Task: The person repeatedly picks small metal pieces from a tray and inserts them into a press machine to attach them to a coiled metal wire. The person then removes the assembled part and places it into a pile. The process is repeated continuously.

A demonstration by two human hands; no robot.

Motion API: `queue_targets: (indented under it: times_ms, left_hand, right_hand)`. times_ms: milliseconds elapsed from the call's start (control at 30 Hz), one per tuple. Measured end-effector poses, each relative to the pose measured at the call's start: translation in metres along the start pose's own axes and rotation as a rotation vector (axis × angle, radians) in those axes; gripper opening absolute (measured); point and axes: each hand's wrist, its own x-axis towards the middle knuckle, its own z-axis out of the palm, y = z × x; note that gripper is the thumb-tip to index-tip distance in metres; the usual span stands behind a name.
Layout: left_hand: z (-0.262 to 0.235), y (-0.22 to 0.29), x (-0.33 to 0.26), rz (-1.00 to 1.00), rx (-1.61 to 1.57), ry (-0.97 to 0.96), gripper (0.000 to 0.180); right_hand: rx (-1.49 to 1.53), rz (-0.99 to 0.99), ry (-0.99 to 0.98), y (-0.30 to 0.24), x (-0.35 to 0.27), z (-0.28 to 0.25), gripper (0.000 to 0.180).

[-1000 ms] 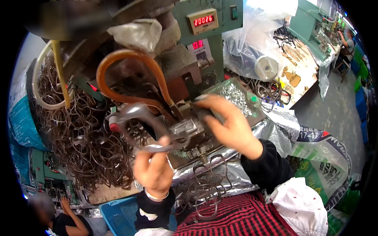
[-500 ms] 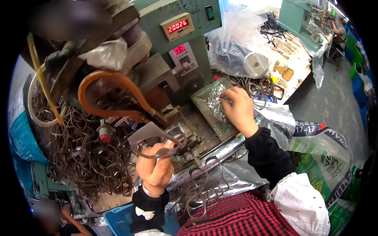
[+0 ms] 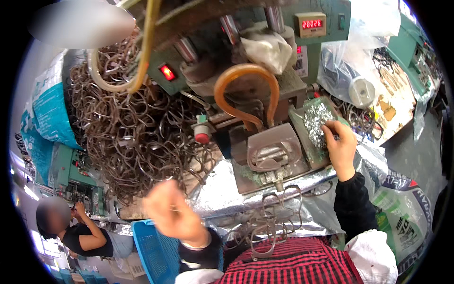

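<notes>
My right hand point(image 3: 341, 147) is at the green tray's pile of small shiny silver metal pieces point(image 3: 317, 120), thumb and fingertips pinched together. Whatever may be between those fingertips is too small to make out. A brown loop-shaped piece point(image 3: 273, 135) with one broad side lies on the machine's fixture, below the orange-brown curved hose point(image 3: 247, 71). My left hand point(image 3: 172, 215) is in the air in front of the heap of brown loops point(image 3: 137, 128), away from the fixture. Motion smears its fingers.
The green machine point(image 3: 326, 12) has a red-lit counter and upright metal rods. A red button point(image 3: 202, 137) stands left of the fixture. Several loops hang at the front edge beside my apron point(image 3: 288, 260). A blue basket point(image 3: 150, 255) is at lower left; another person point(image 3: 90, 232) sits beyond.
The brown loop has gone from my left hand onto the fixture, and that hand has drawn away to the left. My right hand stays over the metal pieces. The view has shifted left.
</notes>
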Motion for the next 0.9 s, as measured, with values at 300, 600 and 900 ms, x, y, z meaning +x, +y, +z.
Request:
queue_targets:
  times_ms: [300, 600, 900]
  left_hand:
    - [0.122, -0.130, 0.036, 0.216, 0.494, -0.704, 0.007]
    - [0.115, -0.140, 0.042, 0.047, 0.080, -0.811, 0.010]
    - [0.058, -0.081, 0.036, -0.802, -0.622, -0.643, 0.029]
  right_hand:
    - [0.156, 0.120, -0.074, -0.021, 0.017, 0.009, 0.009]
    - [0.035, 0.128, 0.037, 0.023, -0.042, -0.075, 0.015]
    - [0.498, -0.166, -0.167, -0.081, 0.023, -0.029, 0.021]
